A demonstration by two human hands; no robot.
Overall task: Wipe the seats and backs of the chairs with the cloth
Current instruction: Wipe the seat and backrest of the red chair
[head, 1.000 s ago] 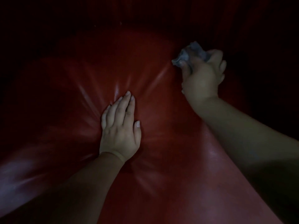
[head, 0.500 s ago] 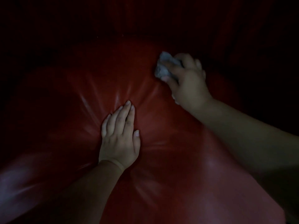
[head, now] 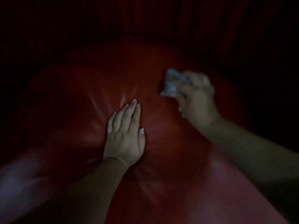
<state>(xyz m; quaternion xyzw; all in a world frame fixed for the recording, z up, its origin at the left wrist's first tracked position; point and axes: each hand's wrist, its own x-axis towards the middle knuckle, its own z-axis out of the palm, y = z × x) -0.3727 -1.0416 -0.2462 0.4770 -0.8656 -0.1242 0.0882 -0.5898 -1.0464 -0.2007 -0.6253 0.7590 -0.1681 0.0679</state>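
Glossy red padded chair seat [head: 97, 97] is braced by the flat, relaxed left hand [head: 124, 135], presumably for support. Crumpled grey cloth [head: 171, 84], right of that hand, is clenched in the blurred right hand [head: 197, 101] for wiping.

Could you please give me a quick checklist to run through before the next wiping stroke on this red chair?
1. Cloth bunched in right hand: ok.
2. Left hand flat on the red seat, bracing: ok.
3. Cloth touching the seat: cannot tell, blurred.
4. Left hand apart from the cloth: ok.
5. Light enough to spot dirt: not ok, very dark.
6. Chair back wiped: cannot tell.
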